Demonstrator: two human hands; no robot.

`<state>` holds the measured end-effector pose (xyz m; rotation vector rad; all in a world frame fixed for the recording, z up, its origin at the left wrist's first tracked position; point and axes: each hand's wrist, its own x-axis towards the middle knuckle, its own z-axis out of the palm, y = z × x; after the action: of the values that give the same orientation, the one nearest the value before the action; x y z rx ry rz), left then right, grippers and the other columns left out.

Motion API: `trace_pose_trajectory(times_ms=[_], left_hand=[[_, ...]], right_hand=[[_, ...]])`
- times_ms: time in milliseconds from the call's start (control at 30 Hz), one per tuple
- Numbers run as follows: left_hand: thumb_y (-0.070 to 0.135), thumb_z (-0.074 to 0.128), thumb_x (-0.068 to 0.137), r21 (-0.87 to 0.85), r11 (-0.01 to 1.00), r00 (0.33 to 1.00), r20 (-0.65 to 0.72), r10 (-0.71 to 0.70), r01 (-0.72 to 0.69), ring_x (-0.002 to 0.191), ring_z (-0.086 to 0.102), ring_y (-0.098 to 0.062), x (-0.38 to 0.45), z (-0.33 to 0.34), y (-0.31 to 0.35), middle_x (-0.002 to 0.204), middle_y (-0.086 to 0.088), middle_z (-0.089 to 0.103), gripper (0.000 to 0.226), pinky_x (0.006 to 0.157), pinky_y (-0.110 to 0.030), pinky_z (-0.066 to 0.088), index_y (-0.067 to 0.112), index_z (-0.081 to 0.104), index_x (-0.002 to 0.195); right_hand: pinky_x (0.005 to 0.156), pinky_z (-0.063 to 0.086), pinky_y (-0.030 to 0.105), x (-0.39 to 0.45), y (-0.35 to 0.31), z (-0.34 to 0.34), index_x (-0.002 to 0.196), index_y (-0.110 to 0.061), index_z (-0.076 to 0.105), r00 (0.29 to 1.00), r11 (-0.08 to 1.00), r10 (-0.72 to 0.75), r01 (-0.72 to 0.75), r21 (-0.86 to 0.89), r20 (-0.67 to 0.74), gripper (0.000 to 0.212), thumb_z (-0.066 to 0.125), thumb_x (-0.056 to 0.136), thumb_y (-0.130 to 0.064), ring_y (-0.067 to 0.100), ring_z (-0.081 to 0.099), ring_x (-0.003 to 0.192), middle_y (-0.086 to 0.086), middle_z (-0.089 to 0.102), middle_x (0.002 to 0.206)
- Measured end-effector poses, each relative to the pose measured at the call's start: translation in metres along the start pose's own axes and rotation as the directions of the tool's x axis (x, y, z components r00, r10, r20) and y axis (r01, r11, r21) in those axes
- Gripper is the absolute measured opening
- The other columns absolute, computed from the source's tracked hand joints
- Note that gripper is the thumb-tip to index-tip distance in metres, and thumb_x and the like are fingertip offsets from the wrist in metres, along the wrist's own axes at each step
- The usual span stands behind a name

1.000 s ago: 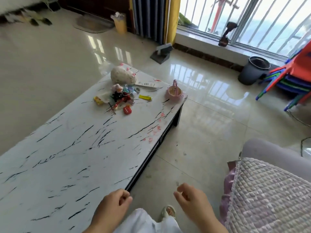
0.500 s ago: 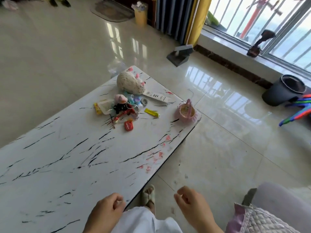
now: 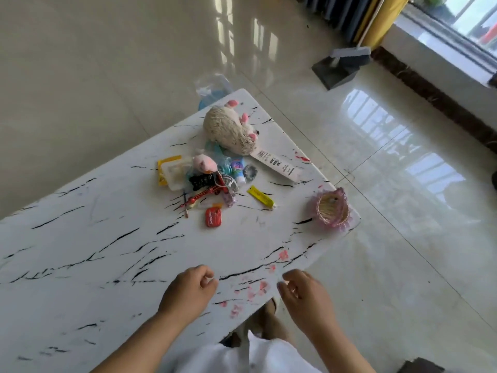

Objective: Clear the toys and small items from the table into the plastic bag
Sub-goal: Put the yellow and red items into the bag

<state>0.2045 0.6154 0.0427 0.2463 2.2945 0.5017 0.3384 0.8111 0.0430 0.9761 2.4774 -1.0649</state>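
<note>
A heap of toys lies at the far end of the white marble-patterned table (image 3: 80, 251): a beige plush hedgehog (image 3: 228, 130), a small pink plush (image 3: 205, 163), a red tin (image 3: 213, 217), a yellow strip (image 3: 261, 196), a red toy vehicle (image 3: 207, 195) and a white tag (image 3: 277, 165). A pink woven basket (image 3: 333, 210) stands at the right edge. A clear plastic bag (image 3: 212, 88) shows just beyond the table's far corner. My left hand (image 3: 188, 292) hovers over the near table with fingers curled, holding nothing. My right hand (image 3: 306, 297) is loosely open over the table's edge.
Glossy tiled floor surrounds the table. A grey dustpan with a brush (image 3: 341, 64) stands on the floor at the back right, by yellow and dark curtains (image 3: 360, 14) and a window ledge (image 3: 430, 55). My white-clothed lap (image 3: 242, 356) is at the bottom.
The view has moved closer to the toy heap. Both hands have come forward over the table's near part. The sofa arm at the right has left the view.
</note>
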Motion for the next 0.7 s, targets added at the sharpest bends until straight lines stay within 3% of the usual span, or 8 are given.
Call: trace_pose_trajectory(times_ms=[133, 300, 467, 600, 700], left_hand=[[0.032, 0.058, 0.087, -0.084, 0.990, 0.992, -0.048, -0.113, 0.109, 0.093, 0.057, -0.011, 0.058, 0.011, 0.014, 0.107, 0.004, 0.060, 0.026, 0.081, -0.024, 0.045, 0.021, 0.060, 0.111], [0.031, 0.059, 0.086, -0.113, 0.978, 0.980, -0.078, -0.183, 0.174, 0.113, 0.052, -0.017, 0.134, 0.034, 0.022, 0.129, 0.000, 0.049, 0.039, 0.090, -0.028, 0.043, 0.020, 0.052, 0.123], [0.026, 0.064, 0.081, 0.107, 0.992, 0.982, -0.180, -0.050, 0.070, 0.135, 0.027, -0.024, 0.205, 0.049, 0.017, 0.148, -0.002, 0.028, 0.065, 0.105, -0.035, 0.033, 0.019, 0.035, 0.139], [0.015, 0.057, 0.081, 0.394, 0.918, 0.993, -0.116, -0.006, 0.052, 0.144, -0.009, -0.029, 0.241, 0.062, 0.000, 0.157, -0.003, -0.006, 0.085, 0.116, -0.046, 0.013, 0.025, 0.006, 0.148], [0.003, 0.054, 0.077, 0.364, 0.927, 0.988, -0.153, -0.035, 0.090, 0.144, -0.007, -0.032, 0.248, 0.072, -0.011, 0.157, -0.001, -0.006, 0.089, 0.112, -0.048, 0.023, 0.030, 0.007, 0.148]], right_hand=[[0.070, 0.033, 0.020, 0.078, -0.002, 0.005, 0.110, -0.020, 0.060, 0.996, 0.999, -0.044, 0.046, -0.026, 0.078, 0.025, 0.055, 0.088, -0.032, 0.011, 0.052, 0.090, -0.007, 0.058, 0.099], [0.069, 0.037, 0.023, 0.162, 0.002, 0.023, 0.114, -0.022, 0.057, 0.984, 0.991, -0.065, 0.084, -0.108, 0.168, 0.030, 0.053, 0.088, -0.037, 0.015, 0.055, 0.101, -0.004, 0.060, 0.108], [0.080, 0.046, 0.028, 0.224, 0.008, 0.044, 0.118, -0.019, 0.056, 0.973, 0.985, -0.091, 0.120, -0.126, 0.214, 0.033, 0.054, 0.089, -0.035, 0.020, 0.054, 0.106, 0.000, 0.059, 0.113], [0.084, 0.042, 0.032, 0.259, 0.012, 0.059, 0.118, -0.018, 0.056, 0.979, 0.970, -0.134, 0.162, -0.181, 0.156, 0.034, 0.056, 0.088, -0.032, 0.024, 0.048, 0.111, 0.002, 0.056, 0.118], [0.084, 0.042, 0.036, 0.275, 0.014, 0.067, 0.119, -0.014, 0.054, 0.983, 0.960, -0.164, 0.177, -0.217, 0.077, 0.036, 0.058, 0.086, -0.027, 0.027, 0.044, 0.107, 0.007, 0.052, 0.116]])
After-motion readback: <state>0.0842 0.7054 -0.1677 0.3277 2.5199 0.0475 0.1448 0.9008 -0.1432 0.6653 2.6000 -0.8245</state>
